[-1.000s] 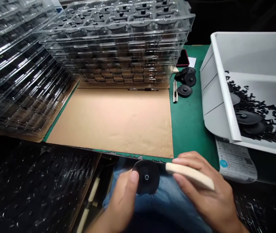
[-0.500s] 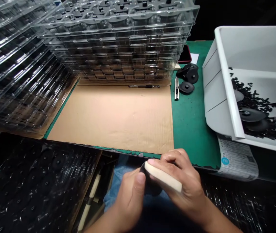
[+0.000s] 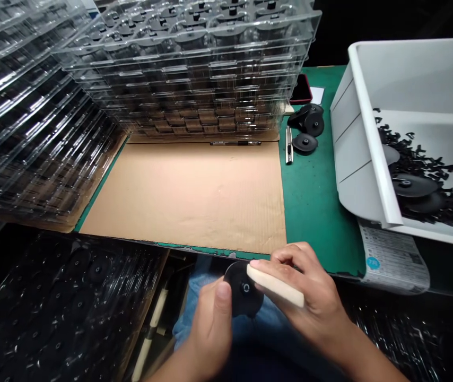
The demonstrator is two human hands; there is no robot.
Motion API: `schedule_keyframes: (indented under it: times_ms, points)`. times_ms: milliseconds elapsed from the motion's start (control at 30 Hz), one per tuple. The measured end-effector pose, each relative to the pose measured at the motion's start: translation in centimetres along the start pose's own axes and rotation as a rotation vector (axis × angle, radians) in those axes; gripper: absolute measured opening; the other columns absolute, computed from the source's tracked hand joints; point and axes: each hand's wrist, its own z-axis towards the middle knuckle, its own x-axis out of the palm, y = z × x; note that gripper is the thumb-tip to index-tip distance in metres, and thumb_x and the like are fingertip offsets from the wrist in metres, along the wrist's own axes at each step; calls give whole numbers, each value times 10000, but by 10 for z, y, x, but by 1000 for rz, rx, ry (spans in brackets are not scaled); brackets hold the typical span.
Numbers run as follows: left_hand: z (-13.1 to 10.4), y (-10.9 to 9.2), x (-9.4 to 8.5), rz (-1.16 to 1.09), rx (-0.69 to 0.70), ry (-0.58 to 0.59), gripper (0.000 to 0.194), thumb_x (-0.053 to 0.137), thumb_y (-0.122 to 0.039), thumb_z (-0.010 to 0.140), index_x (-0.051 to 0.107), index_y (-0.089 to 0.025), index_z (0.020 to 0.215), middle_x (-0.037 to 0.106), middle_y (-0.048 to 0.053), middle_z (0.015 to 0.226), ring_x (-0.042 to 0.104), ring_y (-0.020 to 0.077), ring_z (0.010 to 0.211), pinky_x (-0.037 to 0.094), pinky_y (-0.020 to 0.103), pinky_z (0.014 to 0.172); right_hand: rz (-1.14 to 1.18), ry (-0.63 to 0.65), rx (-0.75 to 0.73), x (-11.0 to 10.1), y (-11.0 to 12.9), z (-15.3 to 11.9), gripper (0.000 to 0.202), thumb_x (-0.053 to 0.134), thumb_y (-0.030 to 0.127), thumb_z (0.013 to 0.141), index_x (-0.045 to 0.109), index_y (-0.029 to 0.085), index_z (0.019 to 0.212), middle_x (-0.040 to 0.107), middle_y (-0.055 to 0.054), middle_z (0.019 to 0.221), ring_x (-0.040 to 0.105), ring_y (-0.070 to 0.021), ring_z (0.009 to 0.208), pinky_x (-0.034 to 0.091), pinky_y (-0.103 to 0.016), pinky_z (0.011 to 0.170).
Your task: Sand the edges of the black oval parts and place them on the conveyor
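My left hand (image 3: 213, 323) is closed on the edge of a round black plastic disc (image 3: 239, 300), its thumb lying on the near side. A small hub with a hole sits near the middle of the disc. In my right hand (image 3: 310, 289) is a flat cream-coloured block (image 3: 276, 285), like a piece of foam or felt, gripped between thumb and fingers. The block's left end lies over the disc's upper right edge; whether they touch I cannot tell. Both hands are above my lap, just in front of the table edge.
Stacked clear plastic trays (image 3: 194, 69) stand behind a cardboard sheet (image 3: 186, 191). A pen (image 3: 235, 142), a box cutter (image 3: 289, 146) and black round parts (image 3: 305, 142) lie nearby. At right, a white bin (image 3: 373, 132) holds small black pieces. More black discs (image 3: 51, 307) sit lower left.
The disc has turned, so its face and hub now show toward me. My right hand with the cream block has shifted slightly right, and the view has moved a little.
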Motion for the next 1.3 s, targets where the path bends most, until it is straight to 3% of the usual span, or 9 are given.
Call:
schedule_keyframes:
  times_ms: [133,267,400,467,567,833,1067,1200,1300]
  points:
    - [0,1,3,-3,41,53,637,196,-504,997,697,-136,858,674,94,784,570,181,685,460,285,654,56,-17,-3,3,5,1,371,624,105,862,638,236,1209,530,-41,877,479,-175,843,465,-321,715]
    - [-1,7,5,-105,-21,45,609,246,-531,985,701,-126,988,698,108,904,583,191,745,485,306,713,88,95,-77,-4,7,13,383,576,93,880,631,265,1218,534,-45,922,470,-175,899,472,-316,748]
    - [1,11,1,-640,-202,144,532,352,-527,970,668,-157,1185,691,123,1122,616,251,1032,487,376,910,59,139,-93,-18,4,13,381,594,161,878,598,220,1253,532,-68,964,478,-194,934,486,-336,772]
    - [5,8,-2,-898,-201,242,472,477,-519,928,629,-229,1268,659,93,1232,589,242,1150,459,373,985,55,74,-81,-20,3,9,371,617,172,869,588,193,1238,552,-73,968,493,-196,924,487,-342,768]
    - [13,4,-3,-1012,-181,328,539,692,-438,810,565,-347,1326,618,31,1313,555,209,1230,409,358,1057,75,-64,-22,-12,9,5,385,647,112,847,572,204,1213,615,-63,963,532,-191,900,488,-345,751]
    - [21,8,0,-1018,-106,128,544,848,-356,643,668,-371,1157,641,2,1271,616,227,1148,473,351,1003,164,-118,-14,16,36,7,242,599,108,860,624,130,1101,648,-72,869,561,-170,780,518,-356,728]
    - [21,16,3,-1000,-90,53,577,869,-395,601,670,-358,1141,639,29,1274,638,274,1122,496,394,974,124,-36,-59,12,30,-2,280,576,90,867,625,125,1141,646,-85,851,555,-175,771,499,-325,653]
    - [20,15,5,-947,-120,50,628,890,-443,541,676,-352,1124,658,34,1247,634,296,1120,439,469,1040,104,-122,-71,11,34,8,246,579,123,881,604,140,1125,667,-73,867,572,-172,766,504,-342,679]
    - [20,13,1,-937,-138,-8,613,882,-452,552,664,-393,1122,629,8,1292,619,286,1141,471,443,999,116,-49,-50,10,34,7,241,582,136,882,629,146,1118,645,-77,836,550,-180,749,502,-340,668]
